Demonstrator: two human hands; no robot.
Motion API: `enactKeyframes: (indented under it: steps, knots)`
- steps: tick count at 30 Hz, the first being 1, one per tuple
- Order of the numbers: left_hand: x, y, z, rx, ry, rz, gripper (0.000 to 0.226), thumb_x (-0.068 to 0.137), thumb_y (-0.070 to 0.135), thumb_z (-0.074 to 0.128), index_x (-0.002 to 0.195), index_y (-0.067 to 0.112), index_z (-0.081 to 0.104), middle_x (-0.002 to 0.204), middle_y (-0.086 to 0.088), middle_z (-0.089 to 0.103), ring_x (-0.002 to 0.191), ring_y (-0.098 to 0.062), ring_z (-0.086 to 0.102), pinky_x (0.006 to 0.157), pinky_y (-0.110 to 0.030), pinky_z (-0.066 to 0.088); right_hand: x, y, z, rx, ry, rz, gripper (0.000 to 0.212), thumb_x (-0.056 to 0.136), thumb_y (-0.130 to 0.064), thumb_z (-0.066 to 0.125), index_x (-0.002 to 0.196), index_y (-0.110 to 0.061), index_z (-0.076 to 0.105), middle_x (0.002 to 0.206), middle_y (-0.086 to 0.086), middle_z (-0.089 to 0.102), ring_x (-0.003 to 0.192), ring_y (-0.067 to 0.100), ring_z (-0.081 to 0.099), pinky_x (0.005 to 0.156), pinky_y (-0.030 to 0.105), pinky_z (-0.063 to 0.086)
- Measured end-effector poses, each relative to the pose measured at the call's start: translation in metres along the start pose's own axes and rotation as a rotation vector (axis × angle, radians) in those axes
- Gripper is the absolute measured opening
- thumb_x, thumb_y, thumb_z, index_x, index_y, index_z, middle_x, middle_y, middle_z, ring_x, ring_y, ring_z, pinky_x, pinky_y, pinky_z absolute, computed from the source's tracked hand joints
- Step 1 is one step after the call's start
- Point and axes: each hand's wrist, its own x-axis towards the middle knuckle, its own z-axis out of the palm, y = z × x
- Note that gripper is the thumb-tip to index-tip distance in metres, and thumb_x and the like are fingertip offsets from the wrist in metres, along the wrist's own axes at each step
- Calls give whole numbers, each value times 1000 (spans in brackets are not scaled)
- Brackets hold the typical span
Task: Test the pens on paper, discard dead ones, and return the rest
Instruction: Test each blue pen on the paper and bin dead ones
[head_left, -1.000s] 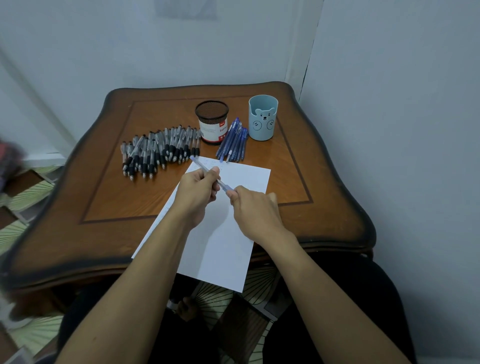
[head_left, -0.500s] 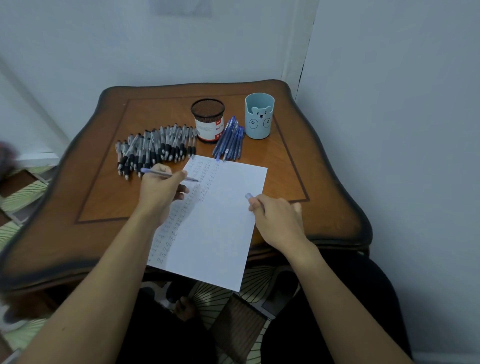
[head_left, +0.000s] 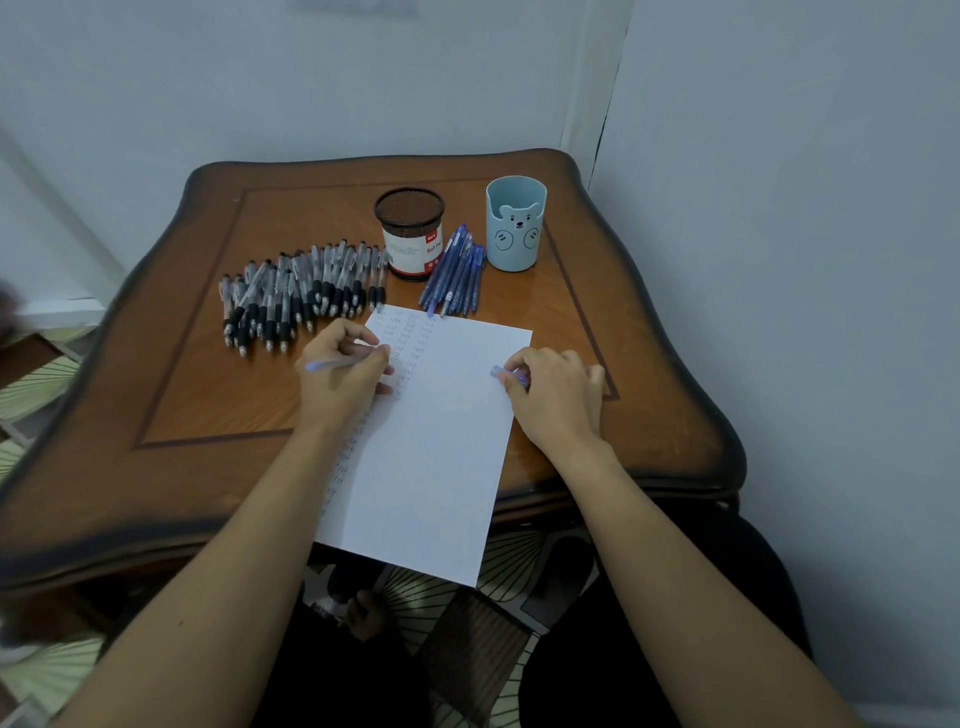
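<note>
A white sheet of paper (head_left: 441, 447) with rows of small pen marks lies on the wooden table (head_left: 182, 405), hanging over its near edge. My left hand (head_left: 345, 376) grips a blue pen (head_left: 324, 365) with its tip down on the paper's upper left part. My right hand (head_left: 556, 397) rests on the paper's right edge and holds the pen's blue cap (head_left: 506, 375). Several black-grip pens (head_left: 298, 293) lie in a row at the left. Several blue pens (head_left: 457, 275) lie between the two cups.
A black mesh pen cup (head_left: 413, 234) and a light blue bear cup (head_left: 516, 223) stand at the back of the table. Walls close in behind and to the right. A patterned floor shows below the table's near edge.
The hands pulled the cap off the pen and moved apart. My left hand brought the pen's tip down onto the paper; my right hand settled at the paper's right edge with the cap.
</note>
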Motion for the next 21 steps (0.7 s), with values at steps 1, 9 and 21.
enactKeyframes:
  steps: [1,9,21]
  knots:
    - [0,0,1,-3,8,-4,10,88,0,68,82,1,60,74,-13,68,68,-29,73,50,-34,56,3,0,1,-11,1,5,31,99,-53,51,111,-30,68,113,-9,68,109,14,53,89,35,31]
    - [3,-9,0,93,28,11,23,67,-12,57,59,-5,37,54,-13,39,52,-21,37,50,-35,35,0,-18,4,27,-38,-195,40,98,-43,57,136,-32,55,141,-6,51,133,17,38,106,37,30]
    - [4,-15,2,229,-4,134,27,68,-16,50,57,0,31,53,-7,30,47,-8,27,51,-30,30,-25,-26,19,96,-434,-557,57,103,-47,42,154,-22,35,163,-1,26,152,17,13,122,37,12]
